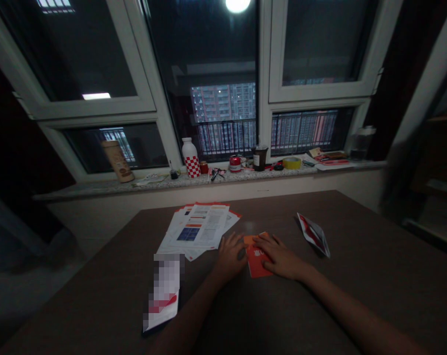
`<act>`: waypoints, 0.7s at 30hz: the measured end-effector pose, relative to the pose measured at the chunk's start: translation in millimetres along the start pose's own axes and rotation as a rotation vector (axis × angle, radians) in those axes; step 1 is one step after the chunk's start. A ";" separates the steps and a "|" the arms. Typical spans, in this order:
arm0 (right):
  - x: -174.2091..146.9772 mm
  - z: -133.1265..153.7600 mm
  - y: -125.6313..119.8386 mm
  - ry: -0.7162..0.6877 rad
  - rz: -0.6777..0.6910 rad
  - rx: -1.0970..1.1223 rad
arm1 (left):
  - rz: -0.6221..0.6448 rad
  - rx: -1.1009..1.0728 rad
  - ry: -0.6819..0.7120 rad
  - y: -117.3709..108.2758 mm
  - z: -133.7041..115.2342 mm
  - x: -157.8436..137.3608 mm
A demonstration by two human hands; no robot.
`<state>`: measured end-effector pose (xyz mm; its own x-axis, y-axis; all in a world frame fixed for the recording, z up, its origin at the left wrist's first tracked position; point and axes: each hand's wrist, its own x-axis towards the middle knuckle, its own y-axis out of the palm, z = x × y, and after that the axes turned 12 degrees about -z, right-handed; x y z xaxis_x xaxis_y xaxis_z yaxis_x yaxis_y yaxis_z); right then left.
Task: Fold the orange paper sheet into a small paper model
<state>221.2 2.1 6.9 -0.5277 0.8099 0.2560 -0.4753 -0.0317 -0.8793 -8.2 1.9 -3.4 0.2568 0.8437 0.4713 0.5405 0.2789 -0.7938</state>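
Observation:
A red-orange folded paper or envelope point(256, 268) with white print lies on the brown table in front of me. My right hand point(284, 259) rests flat on its right part, fingers stretched across it. Beside its left edge is my left hand point(230, 259), fingers apart and the thumb side at the paper; nothing shows in its grasp. Just beyond the left hand, printed sheets point(208, 229) with orange edges lie in a fanned pile. I cannot tell whether the red paper has anything inside.
A partly blurred white and red item with a dark edge point(167, 315) lies left of my left forearm. Right of my hands stands a folded, part-opened paper point(312, 234). The windowsill point(153, 186) holds a checkered bottle point(191, 160), a dark cup point(259, 159) and yellow tape point(292, 163).

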 end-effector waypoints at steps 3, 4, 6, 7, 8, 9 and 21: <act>-0.2 -0.8 1.3 0.003 -0.005 0.003 | 0.006 0.006 0.001 -0.3 -1.0 -0.1; -0.2 -1.3 1.9 0.001 -0.010 0.004 | 0.004 0.006 -0.004 -0.5 -1.4 0.0; -0.3 -2.6 3.0 -0.005 -0.018 0.008 | 0.008 -0.001 -0.015 -1.2 -2.2 0.3; -0.4 -3.2 3.3 -0.009 -0.020 0.011 | 0.015 -0.007 -0.023 -1.7 -2.5 0.6; -0.4 -3.8 3.5 -0.013 -0.021 0.013 | 0.024 -0.013 -0.032 -2.3 -2.6 0.9; -0.5 -4.2 3.5 -0.017 -0.021 0.015 | 0.034 -0.020 -0.042 -2.9 -2.6 1.2; -1.9 -3.0 0.9 -0.026 -0.013 0.014 | 0.080 -0.160 -0.137 -1.9 8.9 7.5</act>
<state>224.0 2.3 4.4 -0.5400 0.7945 0.2777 -0.4918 -0.0301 -0.8702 -14.4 11.7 -1.8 0.1984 0.9177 0.3441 0.6458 0.1417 -0.7502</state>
